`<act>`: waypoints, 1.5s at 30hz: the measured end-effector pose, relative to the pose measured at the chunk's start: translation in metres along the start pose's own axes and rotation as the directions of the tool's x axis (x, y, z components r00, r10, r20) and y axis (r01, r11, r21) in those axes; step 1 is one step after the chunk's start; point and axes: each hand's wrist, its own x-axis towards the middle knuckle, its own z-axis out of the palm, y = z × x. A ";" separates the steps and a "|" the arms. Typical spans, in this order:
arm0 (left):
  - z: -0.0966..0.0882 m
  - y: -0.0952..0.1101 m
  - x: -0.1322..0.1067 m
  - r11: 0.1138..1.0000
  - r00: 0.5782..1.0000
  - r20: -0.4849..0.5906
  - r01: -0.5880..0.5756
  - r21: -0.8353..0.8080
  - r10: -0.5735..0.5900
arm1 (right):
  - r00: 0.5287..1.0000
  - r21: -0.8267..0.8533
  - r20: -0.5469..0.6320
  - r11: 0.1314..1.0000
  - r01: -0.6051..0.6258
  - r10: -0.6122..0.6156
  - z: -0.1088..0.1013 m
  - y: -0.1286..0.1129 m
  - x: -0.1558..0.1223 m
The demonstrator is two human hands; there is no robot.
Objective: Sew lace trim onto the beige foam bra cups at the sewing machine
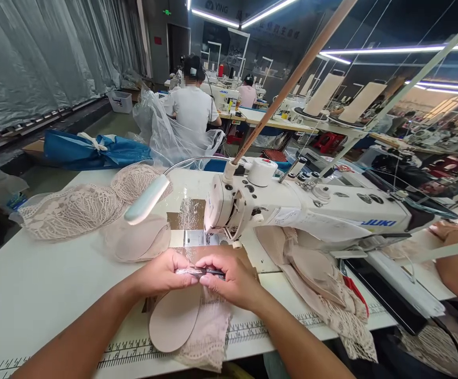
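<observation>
Left hand (161,275), right hand (232,280) pinch thin strip (202,271) — smooth rounded cup (173,321).

The sewing machine (292,208) has a glossy white painted shell, and its needle plate (197,238) is bright, reflective metal. The counter (35,295) is smooth, matt white laminate. The bra cup (173,318) is smooth, matt beige cloth. The lace (209,337) beneath it is openwork and rough. The narrow strip (202,271) glints like clear film. The lamp head (146,200) is satiny white plastic on a ribbed metal neck (197,159).
</observation>
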 end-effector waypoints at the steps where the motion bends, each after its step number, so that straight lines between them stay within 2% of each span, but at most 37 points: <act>1: 0.000 0.000 0.000 1.000 1.000 -0.003 0.006 -0.004 -0.006 | 1.000 0.002 0.001 1.000 -0.004 0.004 0.001 0.001 0.000; 9: 0.000 -0.006 0.002 0.999 1.000 0.001 0.028 -0.023 -0.028 | 0.997 0.075 -0.068 0.997 -0.030 0.035 0.008 0.011 0.000; 14: 0.004 -0.005 0.006 1.000 0.999 -0.031 0.020 0.022 -0.019 | 0.980 0.163 -0.174 0.984 -0.064 0.093 0.014 0.016 0.004; 17: 0.003 0.001 0.004 0.998 1.000 -0.025 0.016 0.063 -0.015 | 0.981 0.189 -0.106 0.972 -0.140 0.162 0.016 0.016 0.007; 21: -0.016 0.009 -0.010 0.984 0.994 0.037 0.096 0.153 -0.103 | 0.977 0.047 -0.047 0.977 -0.206 0.208 0.004 0.021 0.004; 24: -0.029 0.011 -0.021 0.961 0.992 -0.046 0.126 0.245 -0.118 | 0.960 0.027 0.097 0.964 -0.265 0.262 -0.008 0.028 0.000; 26: -0.030 0.011 -0.022 0.959 0.992 -0.083 0.109 0.263 -0.090 | 0.958 0.101 0.190 0.966 -0.238 0.216 -0.011 0.030 0.000; 29: -0.022 0.011 -0.016 0.957 0.996 -0.078 0.056 0.284 -0.035 | 0.985 0.237 0.106 0.959 -0.155 0.133 -0.001 0.029 0.007; 32: -0.010 0.013 -0.011 0.953 0.997 -0.076 0.012 0.304 0.012 | 0.989 0.207 0.045 0.967 -0.146 0.140 0.014 0.024 0.014; 36: -0.006 0.019 -0.022 0.955 0.969 -0.239 0.007 0.297 0.067 | 0.995 0.083 -0.002 0.991 -0.102 0.103 0.020 0.021 0.013; 38: -0.010 0.022 -0.034 0.950 0.950 -0.309 0.068 0.304 0.031 | 0.995 0.118 -0.021 0.989 -0.093 0.096 0.017 0.021 0.009; 39: -0.012 0.022 -0.040 0.947 0.948 -0.317 0.123 0.297 -0.023 | 0.995 0.145 -0.026 0.986 -0.087 0.092 0.015 0.022 0.007; 42: -0.013 0.017 -0.049 0.951 0.957 -0.204 0.244 0.188 -0.205 | 0.999 0.214 -0.010 0.976 -0.049 0.052 0.012 0.021 0.002; 45: -0.001 0.008 -0.042 0.981 0.979 -0.076 0.186 -0.054 -0.190 | 0.999 0.259 0.040 0.966 -0.016 0.006 0.014 0.017 0.002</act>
